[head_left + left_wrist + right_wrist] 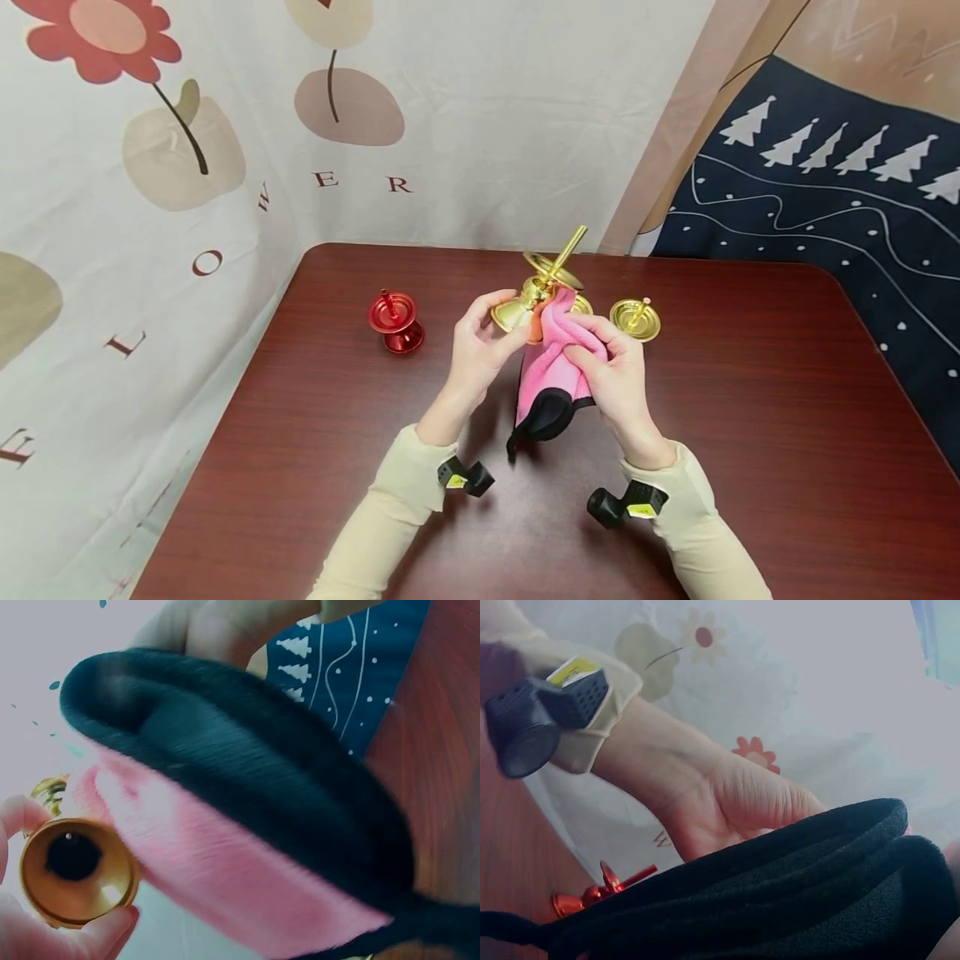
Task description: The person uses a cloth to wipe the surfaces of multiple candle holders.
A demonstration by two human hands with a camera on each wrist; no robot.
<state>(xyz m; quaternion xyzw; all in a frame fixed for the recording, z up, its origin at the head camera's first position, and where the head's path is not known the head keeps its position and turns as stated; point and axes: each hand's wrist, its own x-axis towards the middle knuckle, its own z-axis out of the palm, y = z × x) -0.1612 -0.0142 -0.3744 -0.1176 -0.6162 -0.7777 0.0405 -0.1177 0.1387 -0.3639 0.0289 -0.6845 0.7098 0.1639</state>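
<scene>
My left hand (477,350) grips a shiny gold candlestick (531,292) by its flared base, the spike tilted up to the right. In the left wrist view the hollow underside of the base (112,891) faces the camera, between thumb and fingers. My right hand (619,379) pinches a pink cloth (558,354) with black trim and presses it against the candlestick's stem. The cloth's black edge gapes in a loop at its lower end. It fills much of the right wrist view as a black fold (780,892), hiding the right fingers there.
A red candlestick (396,321) stands on the brown table (315,467) to the left. To the right stands a gold one (635,321), with another gold rim (582,306) partly hidden behind the cloth. A printed curtain (487,142) hangs beyond the table's far edge.
</scene>
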